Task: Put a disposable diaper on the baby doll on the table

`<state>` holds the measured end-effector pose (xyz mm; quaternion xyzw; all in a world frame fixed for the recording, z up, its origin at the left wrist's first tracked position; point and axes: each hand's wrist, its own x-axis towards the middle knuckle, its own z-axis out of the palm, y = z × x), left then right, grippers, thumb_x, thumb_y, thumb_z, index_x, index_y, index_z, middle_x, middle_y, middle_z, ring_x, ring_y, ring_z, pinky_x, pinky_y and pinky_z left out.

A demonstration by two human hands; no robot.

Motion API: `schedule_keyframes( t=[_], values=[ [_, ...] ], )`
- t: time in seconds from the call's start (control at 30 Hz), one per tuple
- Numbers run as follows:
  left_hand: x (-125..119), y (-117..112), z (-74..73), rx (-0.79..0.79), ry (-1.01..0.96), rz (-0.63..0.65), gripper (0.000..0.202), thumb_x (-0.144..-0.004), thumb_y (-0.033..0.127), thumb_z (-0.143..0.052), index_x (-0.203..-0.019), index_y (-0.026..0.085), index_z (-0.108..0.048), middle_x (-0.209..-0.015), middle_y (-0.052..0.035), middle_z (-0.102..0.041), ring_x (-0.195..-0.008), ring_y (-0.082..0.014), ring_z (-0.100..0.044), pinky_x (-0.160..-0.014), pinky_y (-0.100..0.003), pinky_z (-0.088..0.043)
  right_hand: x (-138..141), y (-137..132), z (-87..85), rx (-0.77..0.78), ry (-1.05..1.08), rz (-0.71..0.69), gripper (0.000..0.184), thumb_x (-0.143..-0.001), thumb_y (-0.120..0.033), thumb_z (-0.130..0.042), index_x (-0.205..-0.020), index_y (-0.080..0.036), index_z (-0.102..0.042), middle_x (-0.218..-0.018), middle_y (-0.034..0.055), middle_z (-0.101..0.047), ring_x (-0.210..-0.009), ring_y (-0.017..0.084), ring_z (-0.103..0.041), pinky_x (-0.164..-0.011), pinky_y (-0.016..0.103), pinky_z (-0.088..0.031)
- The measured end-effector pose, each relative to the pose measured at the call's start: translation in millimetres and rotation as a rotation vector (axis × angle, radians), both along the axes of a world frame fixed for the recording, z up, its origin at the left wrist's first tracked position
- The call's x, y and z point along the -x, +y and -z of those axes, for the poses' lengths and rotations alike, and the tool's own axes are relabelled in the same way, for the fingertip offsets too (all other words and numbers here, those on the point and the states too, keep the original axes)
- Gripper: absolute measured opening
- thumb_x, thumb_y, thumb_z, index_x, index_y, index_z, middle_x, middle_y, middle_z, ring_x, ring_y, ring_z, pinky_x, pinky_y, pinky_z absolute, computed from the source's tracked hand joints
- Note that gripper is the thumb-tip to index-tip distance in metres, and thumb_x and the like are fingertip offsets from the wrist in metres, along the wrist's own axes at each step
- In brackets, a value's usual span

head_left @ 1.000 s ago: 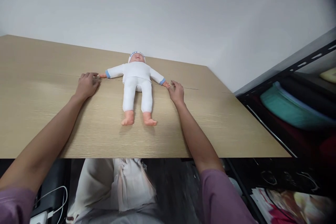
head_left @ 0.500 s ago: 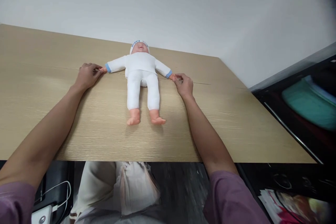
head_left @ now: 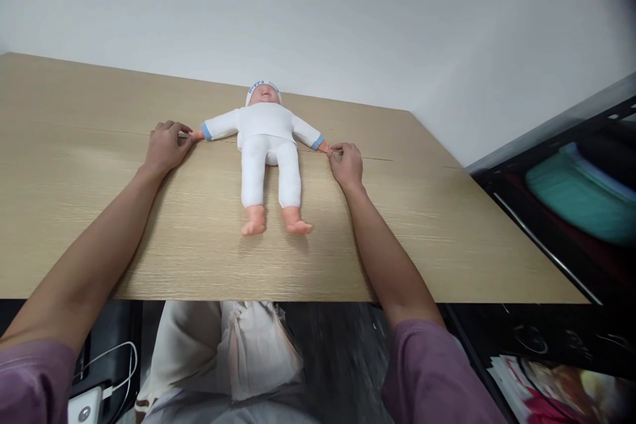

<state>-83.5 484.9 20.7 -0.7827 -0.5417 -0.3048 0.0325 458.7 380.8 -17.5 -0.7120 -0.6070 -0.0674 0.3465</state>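
A baby doll [head_left: 267,124] in a white top and trousers with blue cuffs lies on its back on the wooden table [head_left: 209,258]. Its head, in a white cap with blue lettering, points away from me, and its bare feet point toward me. Both doll arms are spread out sideways. My left hand [head_left: 169,146] pinches the doll's hand on the left side between thumb and fingers. On the other side, my right hand [head_left: 348,164] pinches the doll's other hand the same way. Both my forearms rest over the table's front edge.
A pale wall [head_left: 298,20] rises behind the table. At right stands a dark shelf or rack with a teal item [head_left: 579,195]. Below the front edge are a white device with a cable [head_left: 85,407] at left and papers [head_left: 511,384] at right.
The view has shifted very slightly. Both hands keep hold of the doll's hands, and the doll lies in the same pose.
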Motion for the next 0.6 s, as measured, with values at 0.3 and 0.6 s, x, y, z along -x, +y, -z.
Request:
schedule_keyframes(
  t=[0.3, 0.6],
  values=[
    [1, -5, 1.7, 0.05, -0.03, -0.052, 0.042, -0.105, 0.06, -0.059, -0.11, 0.024, -0.08, -0.12, -0.0177, -0.079, -0.121, -0.0401, -0.064, -0.109, -0.054, -0.046, 1, -1, 3.8, -0.001, 0.012, -0.046, 0.039, -0.097, -0.033, -0.06, -0.132, -0.016, -0.07, -0.13, 0.0216, -0.075, -0.121, 0.036, -0.065, -0.118, 0.056, -0.052],
    [-35, -67, -20.7, -0.059, -0.355, -0.083, 0.036, -0.105, 0.038, -0.068, -0.134, 0.017, -0.073, -0.144, -0.0203, -0.069, -0.13, -0.0345, -0.062, -0.119, -0.051, -0.047, 62, -44, -35.8, -0.27, 0.057, -0.1, 0.05, -0.101, -0.031, -0.061, -0.148, -0.015, -0.059, -0.145, 0.0215, -0.069, -0.131, 0.033, -0.064, -0.123, 0.058, -0.051]
  ],
)
